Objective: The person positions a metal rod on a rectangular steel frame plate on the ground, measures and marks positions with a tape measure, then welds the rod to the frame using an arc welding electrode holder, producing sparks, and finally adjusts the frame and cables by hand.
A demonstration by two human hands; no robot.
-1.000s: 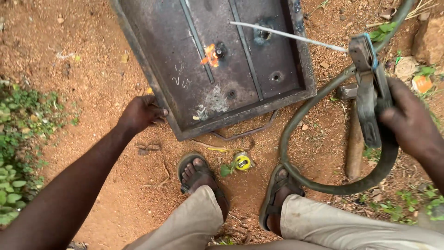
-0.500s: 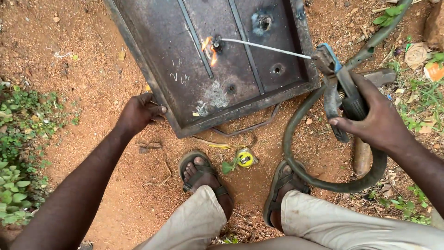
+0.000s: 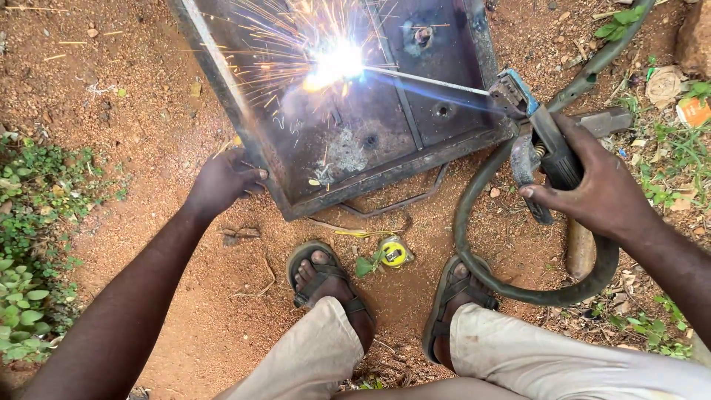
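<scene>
A dark metal panel with a raised frame [image 3: 385, 174] lies on red soil. My left hand [image 3: 222, 181] grips its near left edge. My right hand [image 3: 592, 185] is closed around a welding electrode holder [image 3: 544, 144], from which a thin rod [image 3: 429, 80] reaches left onto the panel. A bright white arc [image 3: 337, 61] burns at the rod's tip and throws sparks over the upper part of the panel. A thick black cable [image 3: 474, 244] loops from the holder along the ground.
My sandalled feet [image 3: 326, 285] stand just below the panel, with a yellow tape measure [image 3: 392, 253] between them. A hammer with a wooden handle [image 3: 581, 248] lies under my right hand. Green weeds [image 3: 29, 244] grow at the left, litter [image 3: 692, 111] at the right.
The rod tip has struck the panel and a bright arc with sparks has flared up. My right hand has shifted slightly with the holder. The left hand stays on the panel's edge.
</scene>
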